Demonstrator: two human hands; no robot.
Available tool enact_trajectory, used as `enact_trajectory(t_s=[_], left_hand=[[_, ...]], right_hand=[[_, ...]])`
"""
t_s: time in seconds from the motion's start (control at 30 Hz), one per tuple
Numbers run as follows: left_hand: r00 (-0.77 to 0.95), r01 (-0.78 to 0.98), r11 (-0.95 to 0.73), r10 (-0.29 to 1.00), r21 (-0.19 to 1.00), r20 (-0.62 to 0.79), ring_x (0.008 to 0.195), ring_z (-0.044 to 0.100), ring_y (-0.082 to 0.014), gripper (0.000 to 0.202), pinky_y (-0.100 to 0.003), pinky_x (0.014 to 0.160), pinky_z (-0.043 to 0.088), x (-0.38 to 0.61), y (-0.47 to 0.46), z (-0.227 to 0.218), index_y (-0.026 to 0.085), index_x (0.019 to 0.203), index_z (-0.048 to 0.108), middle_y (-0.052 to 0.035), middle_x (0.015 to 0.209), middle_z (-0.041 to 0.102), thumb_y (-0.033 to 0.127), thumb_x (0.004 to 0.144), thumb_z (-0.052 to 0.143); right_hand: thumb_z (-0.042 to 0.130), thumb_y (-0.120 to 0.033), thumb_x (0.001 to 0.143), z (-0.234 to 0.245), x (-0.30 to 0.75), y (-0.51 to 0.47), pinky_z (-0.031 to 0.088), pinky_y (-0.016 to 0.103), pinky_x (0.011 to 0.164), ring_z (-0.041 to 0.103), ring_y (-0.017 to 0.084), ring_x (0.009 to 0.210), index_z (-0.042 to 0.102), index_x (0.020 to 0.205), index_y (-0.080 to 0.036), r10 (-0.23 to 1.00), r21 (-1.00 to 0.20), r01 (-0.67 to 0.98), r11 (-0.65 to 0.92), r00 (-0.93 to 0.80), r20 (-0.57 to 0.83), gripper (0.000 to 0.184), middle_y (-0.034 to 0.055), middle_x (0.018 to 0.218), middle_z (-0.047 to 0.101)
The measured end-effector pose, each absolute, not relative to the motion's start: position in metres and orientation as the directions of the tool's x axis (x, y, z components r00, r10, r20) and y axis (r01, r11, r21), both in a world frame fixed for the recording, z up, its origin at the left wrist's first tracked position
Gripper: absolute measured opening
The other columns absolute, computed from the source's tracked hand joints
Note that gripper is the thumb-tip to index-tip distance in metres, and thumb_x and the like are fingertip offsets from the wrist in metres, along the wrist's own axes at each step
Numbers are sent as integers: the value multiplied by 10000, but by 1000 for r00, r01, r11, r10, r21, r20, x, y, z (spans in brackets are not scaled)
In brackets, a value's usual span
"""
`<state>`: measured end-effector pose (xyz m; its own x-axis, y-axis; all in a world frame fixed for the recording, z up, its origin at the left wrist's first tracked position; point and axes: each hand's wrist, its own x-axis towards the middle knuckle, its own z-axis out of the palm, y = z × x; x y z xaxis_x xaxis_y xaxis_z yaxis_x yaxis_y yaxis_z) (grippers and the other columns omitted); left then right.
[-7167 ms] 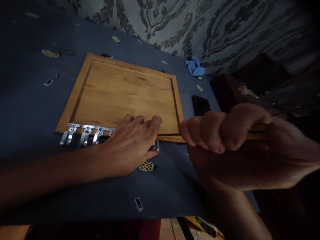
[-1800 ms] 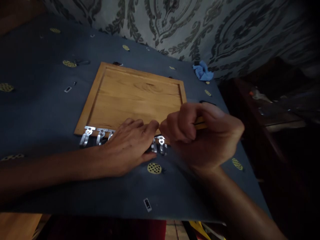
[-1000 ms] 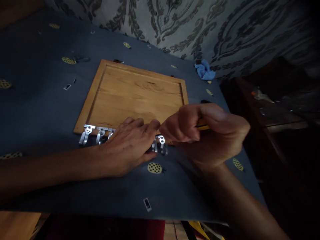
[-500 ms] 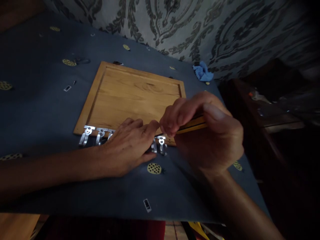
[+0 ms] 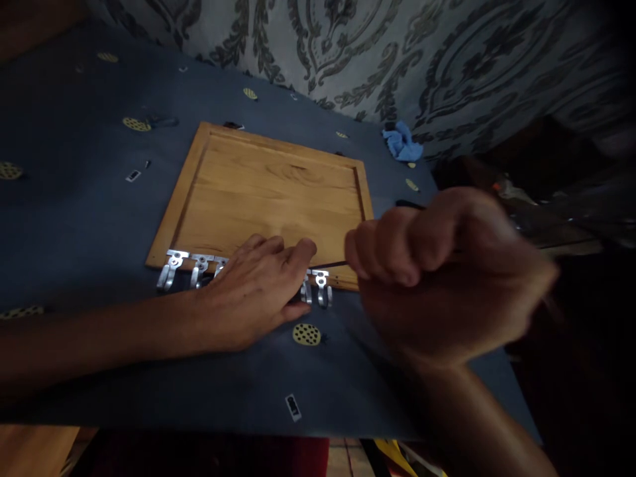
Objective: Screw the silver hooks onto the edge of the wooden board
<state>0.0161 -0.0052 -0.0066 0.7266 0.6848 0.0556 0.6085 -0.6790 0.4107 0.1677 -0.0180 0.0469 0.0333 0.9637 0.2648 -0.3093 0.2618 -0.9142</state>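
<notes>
A wooden board with a raised rim lies on a dark blue patterned cloth. A metal strip of hooks runs along its near edge. My left hand lies flat on the strip, fingers stretched out, covering its middle; hooks show at its right end. My right hand is a fist round a screwdriver. Only the thin dark shaft shows, pointing left at the strip's right end. The handle is hidden in the fist.
A crumpled blue cloth lies at the table's far right corner, next to the patterned wallpaper. A dark flat object peeks out behind my right hand. Dark furniture stands to the right of the table.
My right hand has pulled back to the right and closed into a fist, hiding the yellow and black handle; more of the shaft shows. My left hand has stayed put.
</notes>
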Motion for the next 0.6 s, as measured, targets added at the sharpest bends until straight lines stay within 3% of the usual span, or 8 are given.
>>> enact_trajectory(t_s=[0.13, 0.37, 0.6], left_hand=[[724, 615, -679, 688, 400, 54, 1010, 647, -283, 439, -403, 910, 485, 16, -5, -7, 149, 1211, 491, -70, 991, 691, 317, 894, 744], [726, 622, -685, 686, 379, 51, 993, 657, -294, 404, -413, 888, 493, 17, -5, -4, 155, 1170, 502, -78, 987, 693, 334, 895, 739], [729, 625, -686, 684, 373, 38, 1001, 660, -301, 407, -423, 886, 503, 17, -5, -4, 154, 1163, 503, -77, 981, 691, 344, 893, 742]], right_hand=[[634, -272, 862, 56, 171, -20, 285, 248, 405, 241, 65, 352, 354, 442, -203, 958, -926, -243, 288, 61, 281, 510, -66, 384, 244], [582, -283, 878, 34, 170, -18, 293, 248, 440, 275, 85, 394, 423, 513, -213, 952, -897, -328, 297, 32, 304, 405, -59, 436, 279], [596, -287, 866, 32, 172, -17, 301, 249, 444, 287, 93, 400, 477, 511, -217, 963, -917, -312, 248, -21, 267, 381, -55, 436, 326]])
